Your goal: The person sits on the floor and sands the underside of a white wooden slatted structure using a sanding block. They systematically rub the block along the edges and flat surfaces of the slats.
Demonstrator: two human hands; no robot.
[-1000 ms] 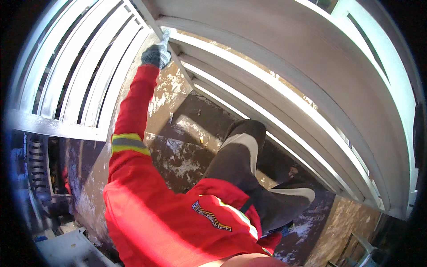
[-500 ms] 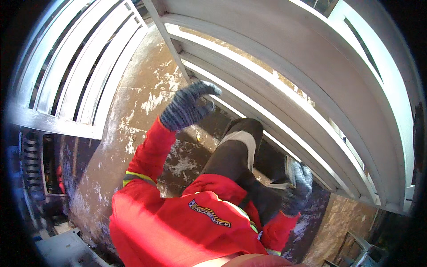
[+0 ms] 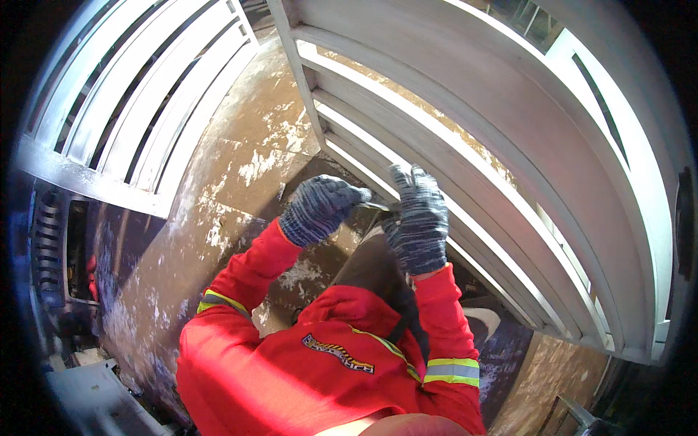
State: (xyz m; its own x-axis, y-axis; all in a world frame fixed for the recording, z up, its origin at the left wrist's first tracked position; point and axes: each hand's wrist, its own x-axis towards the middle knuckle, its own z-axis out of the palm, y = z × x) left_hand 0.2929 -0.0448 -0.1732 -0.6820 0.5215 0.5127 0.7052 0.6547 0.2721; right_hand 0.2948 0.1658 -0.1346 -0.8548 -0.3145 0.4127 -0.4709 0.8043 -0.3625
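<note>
Now the grey-knit-gloved left hand (image 3: 320, 208) narrowly pinches a thin greyish strip (image 3: 376, 207) beside the larger white slatted panel (image 3: 472, 65); I cannot tell the grip of the grey-knit-gloved right hand (image 3: 418, 221). Steady both ends lightly.

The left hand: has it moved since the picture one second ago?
Yes. From the upper-left end of the white slatted frame, the left hand has moved down and rightward in the view, toward the person.

Thin grey item (image 3: 375, 206) between gloved fingers (image 3: 355, 195), too small to tell.
</note>
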